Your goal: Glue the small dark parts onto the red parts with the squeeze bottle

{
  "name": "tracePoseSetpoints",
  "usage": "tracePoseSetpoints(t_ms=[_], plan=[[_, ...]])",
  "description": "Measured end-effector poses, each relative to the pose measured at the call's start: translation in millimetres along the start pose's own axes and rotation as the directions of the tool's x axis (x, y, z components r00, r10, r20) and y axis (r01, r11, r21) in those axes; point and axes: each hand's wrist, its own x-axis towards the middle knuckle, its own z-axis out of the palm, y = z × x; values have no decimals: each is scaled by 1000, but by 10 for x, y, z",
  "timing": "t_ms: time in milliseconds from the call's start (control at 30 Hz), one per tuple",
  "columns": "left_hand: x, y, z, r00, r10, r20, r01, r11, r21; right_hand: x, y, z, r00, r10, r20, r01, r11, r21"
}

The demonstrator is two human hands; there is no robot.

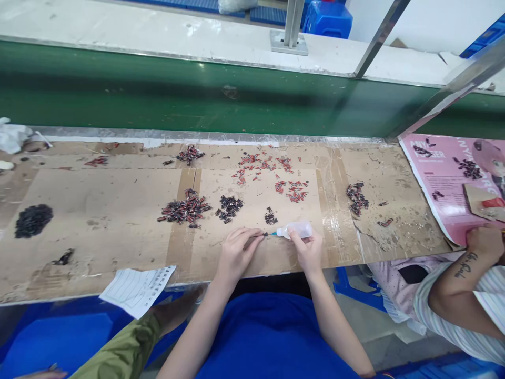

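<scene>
Beyond the blue shirt (264, 337), a lined paper sheet (136, 289) is seen overhanging the near edge of the cardboard covering (106, 197), to the left of the hands. A small black part (265, 234) is pinched between the thumb and fingers of the left hand (240, 247), at the cardboard's near side. A translucent squeeze bottle (300, 229) is grasped in the right hand (307, 246), held nearly level, with its teal needle tip (273, 233) directed at the black part; whether the two touch cannot be told. Just beyond the part, a small cluster of black pieces (270, 216) is set; to its left, a larger heap of dark pieces (229, 208) is seen, then a pile of red-and-black components (185, 209). Farther back, red components (296, 191) are scattered in loose groups. The cardboard is bordered at the far side by a green conveyor belt (197, 100), beyond which a metal post (291, 42) is mounted on a white ledge (158, 31).
</scene>
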Motion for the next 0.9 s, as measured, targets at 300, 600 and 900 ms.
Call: tracePoseSetpoints(t_ms=[300, 600, 900], plan=[[-36, -24, -34, 886, -441, -140, 371, 859, -354, 29, -174, -207, 996, -71, -57, 30, 847, -530], [6, -11, 2, 865, -485, -131, 361, 781, -510, 618, -385, -289, 907, -347, 240, 407, 570, -713], [2, 23, 28, 845, -533, -53, 427, 730, -534, 997, -273, 163, 905, -285, 316, 418, 455, -787]])
